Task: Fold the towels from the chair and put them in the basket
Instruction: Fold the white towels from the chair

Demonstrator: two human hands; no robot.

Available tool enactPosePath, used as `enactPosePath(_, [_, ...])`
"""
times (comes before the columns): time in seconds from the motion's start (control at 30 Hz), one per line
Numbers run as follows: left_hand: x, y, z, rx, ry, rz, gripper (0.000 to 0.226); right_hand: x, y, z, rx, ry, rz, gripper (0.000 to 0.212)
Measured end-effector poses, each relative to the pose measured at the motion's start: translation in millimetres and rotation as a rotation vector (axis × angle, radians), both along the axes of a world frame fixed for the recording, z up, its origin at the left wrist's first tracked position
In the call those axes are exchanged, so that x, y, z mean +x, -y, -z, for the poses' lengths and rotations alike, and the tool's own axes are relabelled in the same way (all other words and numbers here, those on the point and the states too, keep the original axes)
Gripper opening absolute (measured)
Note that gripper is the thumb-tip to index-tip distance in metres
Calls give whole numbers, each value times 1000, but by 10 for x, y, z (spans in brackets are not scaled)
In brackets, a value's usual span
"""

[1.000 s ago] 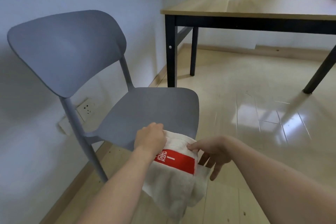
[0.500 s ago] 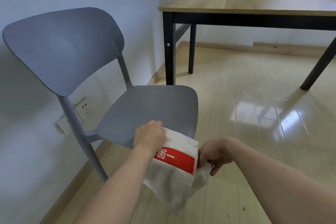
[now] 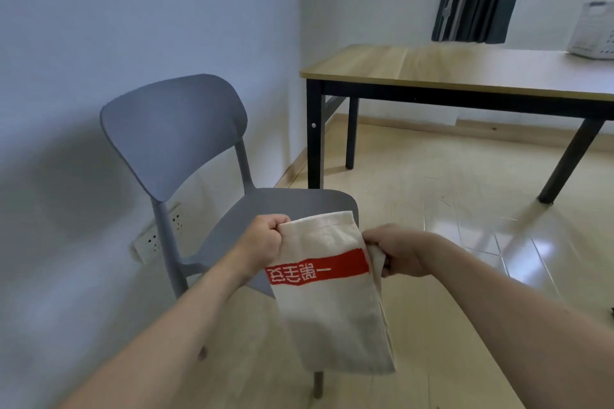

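Hands hold one towel [image 3: 327, 295] up in the air, in front of the chair [image 3: 199, 156]. The left hand [image 3: 262, 244] is a tight fist that grips the top left corner. The right hand [image 3: 397, 251] pinches the right edge, with its fingers curled round the cloth. The towel hangs down below both hands, flat and smooth. It is cream with a red band [image 3: 319, 267] that runs between the hands. At the right edge it seems to have more than one layer, so I think it is already folded at least once.

The chair seat, just behind the hands, shows no other towel on the part I can see.

The basket [image 3: 593, 31] is far from the hands, up and to the right, on the far end of the table [image 3: 465, 71].

I think the step now is folding. Next the hands may need to bring the ends together to make the towel small and neat. Then the person must walk it over to the basket, past the right hand, and lay it in. The hold must stay firm so the fold does not fall open.
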State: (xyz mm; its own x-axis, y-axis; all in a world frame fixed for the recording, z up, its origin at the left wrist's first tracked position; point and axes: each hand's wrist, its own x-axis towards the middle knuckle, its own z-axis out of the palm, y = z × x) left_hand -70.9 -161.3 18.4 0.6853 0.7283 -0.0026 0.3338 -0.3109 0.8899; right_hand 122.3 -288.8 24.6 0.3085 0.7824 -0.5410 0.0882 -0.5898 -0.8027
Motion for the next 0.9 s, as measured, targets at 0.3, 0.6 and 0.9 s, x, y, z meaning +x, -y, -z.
enactPosePath(0.3, [-286,164,-1226,102,106,-108,34,-311,64,-1284,304,-65,-16,32])
enactPosePath(0.6, [-66,-103,-1712,-5,103,-367,27,-419,-230,-1914,430,-73,56,22])
enactPosePath(0.9, [316,-454,-1977,824,456,-593,16,-70,-678,-2195,704,256,110,18])
